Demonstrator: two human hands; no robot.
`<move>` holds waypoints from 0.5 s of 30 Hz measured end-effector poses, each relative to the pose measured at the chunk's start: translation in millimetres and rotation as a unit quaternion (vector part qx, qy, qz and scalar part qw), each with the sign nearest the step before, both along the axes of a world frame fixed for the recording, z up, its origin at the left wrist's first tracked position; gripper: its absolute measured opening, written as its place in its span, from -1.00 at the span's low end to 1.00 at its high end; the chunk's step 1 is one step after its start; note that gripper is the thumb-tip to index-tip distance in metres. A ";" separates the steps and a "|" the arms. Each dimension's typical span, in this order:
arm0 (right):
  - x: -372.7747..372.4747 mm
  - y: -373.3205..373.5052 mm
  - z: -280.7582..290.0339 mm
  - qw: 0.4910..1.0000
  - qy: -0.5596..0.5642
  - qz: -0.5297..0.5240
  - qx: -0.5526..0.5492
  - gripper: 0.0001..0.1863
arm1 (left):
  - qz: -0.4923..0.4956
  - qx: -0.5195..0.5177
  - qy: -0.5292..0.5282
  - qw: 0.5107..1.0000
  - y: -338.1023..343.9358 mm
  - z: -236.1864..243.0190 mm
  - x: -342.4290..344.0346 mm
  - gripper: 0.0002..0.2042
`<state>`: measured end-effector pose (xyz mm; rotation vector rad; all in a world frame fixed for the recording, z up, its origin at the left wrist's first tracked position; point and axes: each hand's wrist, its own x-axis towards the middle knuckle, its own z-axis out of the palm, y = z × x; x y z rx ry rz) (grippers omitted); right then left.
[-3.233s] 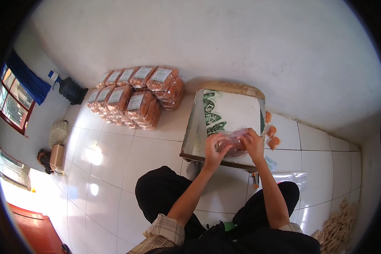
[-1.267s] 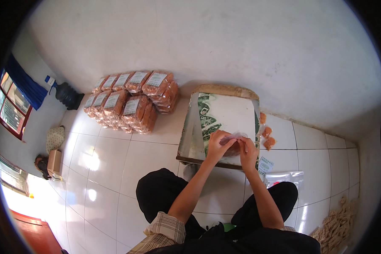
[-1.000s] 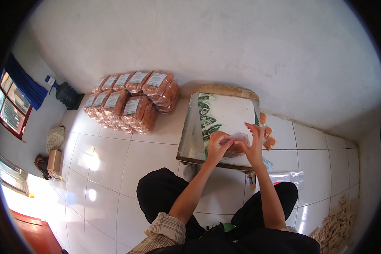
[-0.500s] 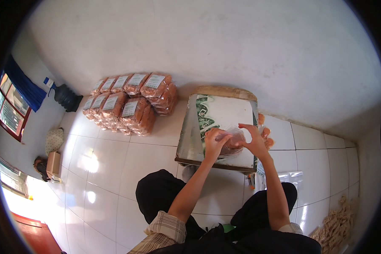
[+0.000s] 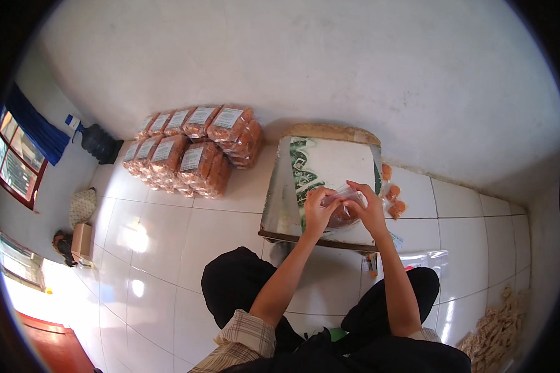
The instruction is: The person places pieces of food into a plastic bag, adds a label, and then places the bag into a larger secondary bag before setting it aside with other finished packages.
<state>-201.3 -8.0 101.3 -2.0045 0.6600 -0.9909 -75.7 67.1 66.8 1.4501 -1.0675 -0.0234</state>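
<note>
On a low table (image 5: 354, 152) with a white and green top rests a clear plastic bag (image 5: 342, 217) with reddish-brown contents. My left hand (image 5: 320, 206) pinches the bag's upper edge on its left side. Opposite it, my right hand (image 5: 368, 208) grips the same edge, thumb toward the left hand. Between the hands the bag's top is gathered and stretched. Several small orange-brown packets (image 5: 394, 200) lie on the floor just right of the table.
Labelled packs (image 5: 193, 158) of orange-brown goods are stacked by the wall, left of the table. Clear plastic sheets (image 5: 426, 262) lie near my right knee. A pile of beige strips (image 5: 498, 329) sits at lower right. A dark water jug (image 5: 98, 144) stands at far left.
My right hand has closed from a spread shape onto the bag's edge and moved nearer my left hand. The bag's top is now drawn up between both hands.
</note>
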 end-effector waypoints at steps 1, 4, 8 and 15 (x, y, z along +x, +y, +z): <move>3.2 -1.8 5.8 0.999 0.030 0.013 -0.009 -0.66 | -0.005 0.008 -0.015 1.000 -0.7 -1.5 2.5 -0.84; 6.1 -4.8 21.9 0.976 0.171 0.014 0.132 -0.57 | -0.004 0.014 -0.012 1.000 -0.4 -3.0 4.8 -0.78; 3.0 -9.7 5.4 0.986 0.106 0.052 0.114 -0.59 | -0.089 -0.093 0.208 0.970 0.3 2.1 -6.6 -0.68; 11.3 2.0 6.0 0.992 0.064 0.034 0.104 -0.73 | -0.123 -0.086 0.200 0.968 3.1 2.7 4.8 -0.68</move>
